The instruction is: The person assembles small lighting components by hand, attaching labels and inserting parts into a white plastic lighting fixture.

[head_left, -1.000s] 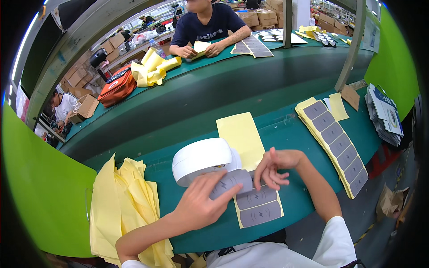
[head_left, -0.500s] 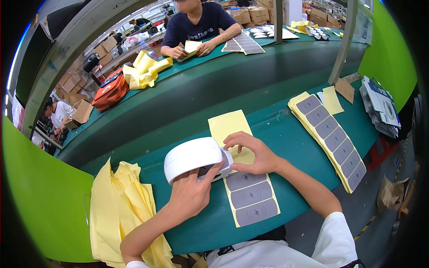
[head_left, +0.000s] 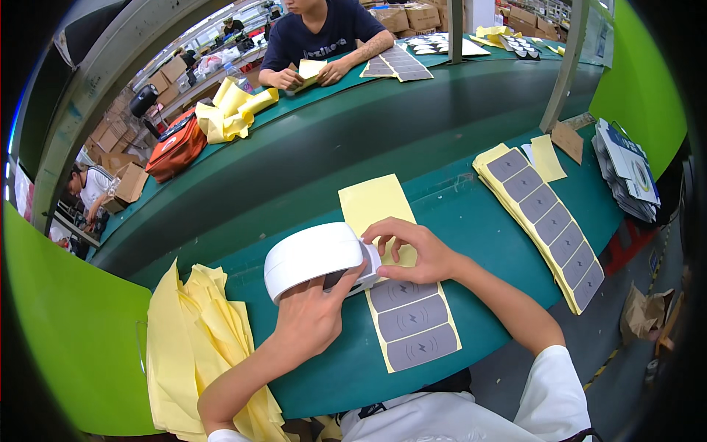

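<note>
A glossy white curved plastic device (head_left: 313,258) sits above the green bench, held between my two hands. My left hand (head_left: 313,317) grips it from below, its fingers reaching into the hollow underside. With thumb and fingertips, my right hand (head_left: 416,254) pinches the device's flat right end; what lies under those fingertips is partly hidden. Beneath the device and right hand lies a sheet of grey stickers (head_left: 416,319) with lightning-bolt marks. Its bare yellow backing (head_left: 377,200) extends on the far side.
Crumpled yellow backing paper (head_left: 199,339) is heaped at left. A stack of grey sticker sheets (head_left: 541,214) lies at right, near piled printed cartons (head_left: 626,173). Beyond the dark green conveyor (head_left: 331,144), a co-worker (head_left: 317,37) handles yellow paper beside an orange bag (head_left: 177,147).
The whole view has shifted slightly. Both hands keep their hold on the white device, with hardly any change in their grip.
</note>
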{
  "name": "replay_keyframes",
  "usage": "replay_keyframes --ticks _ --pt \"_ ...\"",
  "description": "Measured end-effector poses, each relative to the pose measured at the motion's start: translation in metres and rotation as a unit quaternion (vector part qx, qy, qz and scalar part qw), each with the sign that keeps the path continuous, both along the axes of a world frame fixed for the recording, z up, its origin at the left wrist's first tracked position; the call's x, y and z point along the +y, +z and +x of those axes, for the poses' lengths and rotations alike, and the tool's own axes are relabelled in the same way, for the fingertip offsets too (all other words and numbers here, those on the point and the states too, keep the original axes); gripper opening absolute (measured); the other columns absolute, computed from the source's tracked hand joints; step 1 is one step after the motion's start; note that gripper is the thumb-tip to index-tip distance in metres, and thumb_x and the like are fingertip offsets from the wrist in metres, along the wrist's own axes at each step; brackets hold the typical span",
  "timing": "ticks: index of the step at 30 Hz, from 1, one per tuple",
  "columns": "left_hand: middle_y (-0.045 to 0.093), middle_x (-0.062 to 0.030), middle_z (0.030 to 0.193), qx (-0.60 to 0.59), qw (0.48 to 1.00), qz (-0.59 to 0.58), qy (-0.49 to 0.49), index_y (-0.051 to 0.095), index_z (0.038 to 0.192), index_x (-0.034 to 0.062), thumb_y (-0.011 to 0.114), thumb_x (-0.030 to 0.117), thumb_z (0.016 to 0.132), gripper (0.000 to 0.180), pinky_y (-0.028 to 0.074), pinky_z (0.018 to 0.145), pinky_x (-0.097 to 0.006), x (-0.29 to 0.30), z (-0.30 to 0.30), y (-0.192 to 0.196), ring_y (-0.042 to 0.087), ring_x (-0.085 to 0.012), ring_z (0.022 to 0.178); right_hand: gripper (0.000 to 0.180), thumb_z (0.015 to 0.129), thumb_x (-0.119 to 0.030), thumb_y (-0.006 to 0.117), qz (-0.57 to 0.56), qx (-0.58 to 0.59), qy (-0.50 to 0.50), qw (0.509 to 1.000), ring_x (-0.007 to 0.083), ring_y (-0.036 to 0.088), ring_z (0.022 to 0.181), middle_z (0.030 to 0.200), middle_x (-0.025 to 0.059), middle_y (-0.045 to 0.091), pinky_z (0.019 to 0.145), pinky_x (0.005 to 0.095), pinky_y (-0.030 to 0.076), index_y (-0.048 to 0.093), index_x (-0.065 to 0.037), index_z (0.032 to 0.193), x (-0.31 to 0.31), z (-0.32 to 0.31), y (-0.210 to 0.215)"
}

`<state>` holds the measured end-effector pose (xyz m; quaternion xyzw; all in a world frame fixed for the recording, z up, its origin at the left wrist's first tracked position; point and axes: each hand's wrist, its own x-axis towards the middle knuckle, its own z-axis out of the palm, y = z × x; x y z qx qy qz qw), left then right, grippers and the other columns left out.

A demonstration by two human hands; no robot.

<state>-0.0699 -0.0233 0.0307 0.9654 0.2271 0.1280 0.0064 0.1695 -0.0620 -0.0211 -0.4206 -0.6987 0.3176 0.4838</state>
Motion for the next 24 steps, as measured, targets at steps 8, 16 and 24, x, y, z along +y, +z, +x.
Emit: replay_keyframes --ticks 8,16,24 --pt "0.053 -0.0249 0.112 0.022 1.000 -0.017 0.007 0.047 0.140 0.0208 0.055 -0.003 0.076 0.068 0.047 0.076 -0.049 -0.0009 0.0006 0.0017 0.055 -0.0422 0.094 0.046 0.079 -0.014 0.075 -0.023 0.016 0.006 1.000 0.0142 0.061 0.086 0.116 0.0063 0.059 0.062 0.0236 0.051 0.055 -0.006 0.119 -0.0001 0.0002 0.0005" --pt "0.053 -0.0271 0.111 0.023 0.999 -0.028 0.000 0.047 0.141 0.0235 0.055 -0.002 0.078 0.068 0.052 0.067 -0.047 -0.0003 0.0015 0.0032 0.059 -0.0419 0.086 0.046 0.079 -0.014 0.075 -0.015 0.012 0.006 1.000 0.0136 0.061 0.083 0.114 0.0064 0.058 0.060 0.0227 0.051 0.055 -0.006 0.119 0.0001 0.0003 -0.0018" --pt "0.055 -0.0276 0.110 0.027 0.999 -0.030 0.001 0.047 0.140 0.0234 0.054 -0.002 0.080 0.066 0.051 0.069 -0.047 0.0003 0.0031 0.0049 0.060 -0.0419 0.088 0.051 0.074 -0.010 0.077 -0.005 -0.006 -0.016 1.000 0.0114 0.063 0.076 0.100 0.0057 0.063 0.060 0.0216 0.051 0.057 -0.006 0.120 -0.0008 0.0024 -0.0042"
